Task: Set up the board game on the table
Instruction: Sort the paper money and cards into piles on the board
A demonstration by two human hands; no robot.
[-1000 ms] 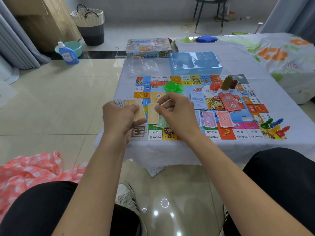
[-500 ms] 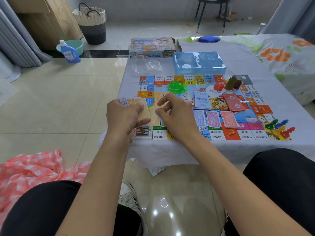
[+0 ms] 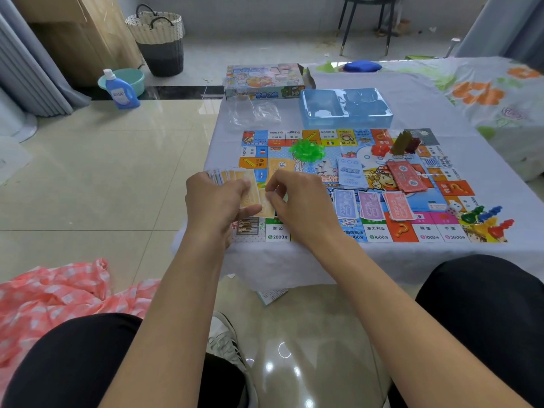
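The left hand [image 3: 219, 201] grips a fanned stack of game cards [image 3: 232, 179] over the game board's [image 3: 332, 160] near-left corner, so each can be dealt off. The right hand [image 3: 297, 201] pinches an orange card [image 3: 266, 206] beside that fan, likely to sort it. The board lies flat on the table [image 3: 412, 92], money piles [image 3: 371, 204] mid-board, pawns [image 3: 485, 219] at its near-right corner.

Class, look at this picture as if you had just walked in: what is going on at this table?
A seated person is setting up a board game. The left hand grips a fanned stack of cards, and the right hand pinches one card at the stack's edge. The game board lies open on the table, with banknote piles, green houses and coloured pawns already on it.
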